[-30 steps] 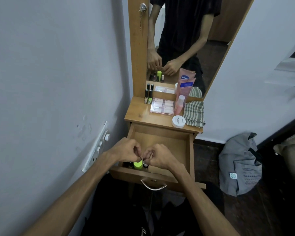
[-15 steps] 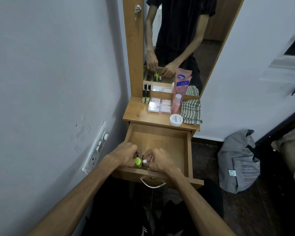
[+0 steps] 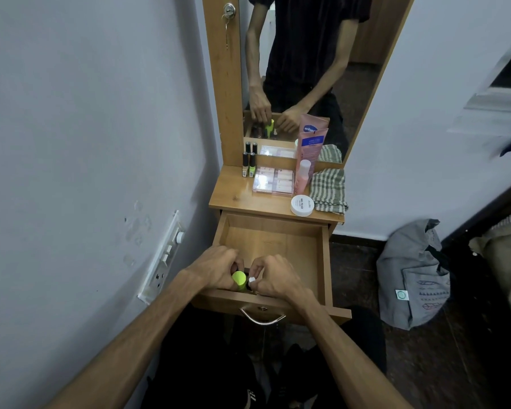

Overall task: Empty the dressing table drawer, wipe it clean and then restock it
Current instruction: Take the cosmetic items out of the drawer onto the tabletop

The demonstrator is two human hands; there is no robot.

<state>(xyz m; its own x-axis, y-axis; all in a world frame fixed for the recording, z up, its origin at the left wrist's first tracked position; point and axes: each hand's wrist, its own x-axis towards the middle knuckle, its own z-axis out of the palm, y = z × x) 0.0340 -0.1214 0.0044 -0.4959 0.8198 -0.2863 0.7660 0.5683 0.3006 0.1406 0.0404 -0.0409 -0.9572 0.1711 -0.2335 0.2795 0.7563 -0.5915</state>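
Your left hand (image 3: 216, 268) is closed around a lime-green capped bottle (image 3: 239, 279) and your right hand (image 3: 273, 277) pinches a small white-capped item (image 3: 251, 280), both close together at the front left corner of the open drawer (image 3: 325, 261), just behind its front panel, probably so several small pieces can be gathered at once. The rest of the drawer's floor is bare. Beyond the drawer, the counter (image 3: 233, 193) carries nail polish bottles (image 3: 248, 165), a palette (image 3: 273, 181), a pink tube (image 3: 309, 149), a white jar (image 3: 302, 205) and a checked cloth (image 3: 328, 187), the cloth likely kept handy for wiping.
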